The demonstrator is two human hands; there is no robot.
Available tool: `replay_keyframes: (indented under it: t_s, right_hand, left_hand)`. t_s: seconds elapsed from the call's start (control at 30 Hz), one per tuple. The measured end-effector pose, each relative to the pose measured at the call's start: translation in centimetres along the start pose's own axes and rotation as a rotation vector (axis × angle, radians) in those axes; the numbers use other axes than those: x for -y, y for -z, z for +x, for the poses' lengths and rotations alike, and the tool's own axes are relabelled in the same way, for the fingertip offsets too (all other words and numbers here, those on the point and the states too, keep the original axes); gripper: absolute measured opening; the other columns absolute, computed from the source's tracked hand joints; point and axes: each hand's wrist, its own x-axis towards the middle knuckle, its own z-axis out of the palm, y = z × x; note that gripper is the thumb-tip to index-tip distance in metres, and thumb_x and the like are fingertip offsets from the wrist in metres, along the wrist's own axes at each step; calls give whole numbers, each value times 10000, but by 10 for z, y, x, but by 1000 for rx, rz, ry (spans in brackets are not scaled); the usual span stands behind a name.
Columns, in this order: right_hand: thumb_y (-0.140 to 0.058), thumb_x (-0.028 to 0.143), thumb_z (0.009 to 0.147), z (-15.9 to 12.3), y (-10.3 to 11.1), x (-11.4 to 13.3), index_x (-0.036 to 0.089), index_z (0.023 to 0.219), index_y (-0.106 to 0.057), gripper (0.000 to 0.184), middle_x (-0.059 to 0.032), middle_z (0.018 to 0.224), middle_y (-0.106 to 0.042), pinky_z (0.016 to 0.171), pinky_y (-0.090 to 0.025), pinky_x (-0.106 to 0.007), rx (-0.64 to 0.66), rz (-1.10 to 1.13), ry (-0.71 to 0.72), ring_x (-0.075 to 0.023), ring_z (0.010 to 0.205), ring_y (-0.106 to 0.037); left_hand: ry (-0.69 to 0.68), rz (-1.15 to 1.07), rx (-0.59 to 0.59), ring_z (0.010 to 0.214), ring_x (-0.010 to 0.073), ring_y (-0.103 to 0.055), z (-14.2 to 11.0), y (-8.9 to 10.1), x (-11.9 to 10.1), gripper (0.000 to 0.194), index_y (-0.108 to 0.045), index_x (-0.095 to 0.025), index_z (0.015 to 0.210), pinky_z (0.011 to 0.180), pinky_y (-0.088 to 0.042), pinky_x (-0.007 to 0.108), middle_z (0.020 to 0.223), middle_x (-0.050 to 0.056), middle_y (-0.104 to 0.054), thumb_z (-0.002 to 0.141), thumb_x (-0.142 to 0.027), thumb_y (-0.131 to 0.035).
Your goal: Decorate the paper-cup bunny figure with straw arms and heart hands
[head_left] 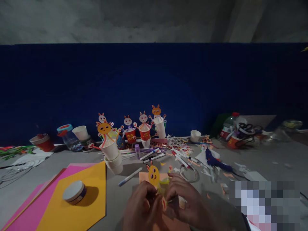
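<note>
A yellow paper rabbit (154,175) with a drawn face and pink-edged ears stands up between my hands, over an orange paper sheet (143,176). My left hand (143,205) is closed, its fingers pinching just below the rabbit's head. From the right, my right hand (184,196) is closed too, its fingertips by a small paper piece with a red centre (164,204) at the rabbit's lower part. A bright yellow strip (165,182) shows beside the head. My fingers hide the exact grip points.
Behind stand paper cups with finished-looking rabbits, such as a red cup (130,136) and stacked white cups (114,163). Markers (130,176), paper scraps and a blue glue gun (215,160) lie about. At left, a white-lidded jar (74,191) rests on orange cardstock (96,195).
</note>
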Motion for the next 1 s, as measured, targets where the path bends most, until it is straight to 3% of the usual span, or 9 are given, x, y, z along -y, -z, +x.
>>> replay_keyframes:
  t_s: [0.23,0.4,0.6,0.83,1.0]
  right_hand:
    - [-638,45,739,-5,3,6,288,863,-557,284,58,786,-674,1131,-350,-467,-10,-183,153,-161,802,-651]
    - [-613,55,750,0,5,16,287,830,-545,254,60,765,-718,1103,-383,-466,-13,-270,219,-163,773,-661]
    - [-601,49,777,-1,5,16,288,881,-547,265,56,782,-709,1123,-369,-482,18,-316,224,-160,772,-658]
    - [-605,64,799,1,8,18,289,892,-560,248,50,789,-723,1119,-377,-480,42,-324,228,-165,783,-664]
    - [-569,45,792,6,7,20,264,867,-559,232,47,748,-713,1082,-411,-447,-69,-297,313,-150,727,-642]
  left_hand:
    - [-226,55,-14,754,177,-720,-12,6,3,219,-634,-273,902,702,-575,223,803,21,-719,839,-64,-653]
    - [-374,128,12,737,173,-733,-15,8,8,245,-639,-264,1038,687,-581,209,840,52,-723,871,-84,-629]
    - [-379,125,94,684,159,-695,-14,10,9,235,-612,-268,1060,632,-560,210,824,56,-688,897,-97,-608]
    - [-434,207,50,707,168,-712,-13,9,9,211,-592,-253,1040,641,-569,208,821,65,-711,905,-91,-588]
    - [-495,194,61,648,158,-690,-9,10,9,137,-618,-213,1024,576,-564,224,787,76,-708,992,-170,-492]
